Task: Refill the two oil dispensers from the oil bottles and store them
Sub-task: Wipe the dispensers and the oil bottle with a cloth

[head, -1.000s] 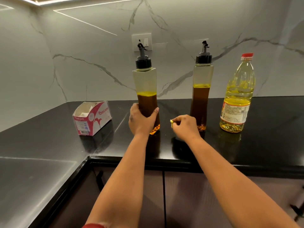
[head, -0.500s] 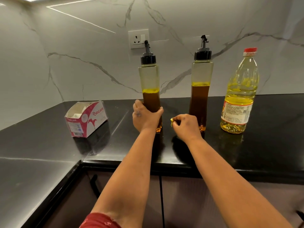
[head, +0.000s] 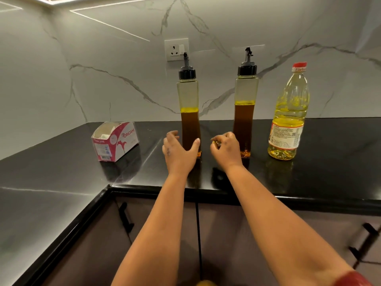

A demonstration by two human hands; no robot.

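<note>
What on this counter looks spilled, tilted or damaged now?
Nothing stands out. Both oil dispensers and the oil bottle stand upright and capped on the counter, with no visible spill. The tissue box has an open top, which seems normal.

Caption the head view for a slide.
Left hand open beside left dispenser; right hand pinching a small yellow bit.
</note>
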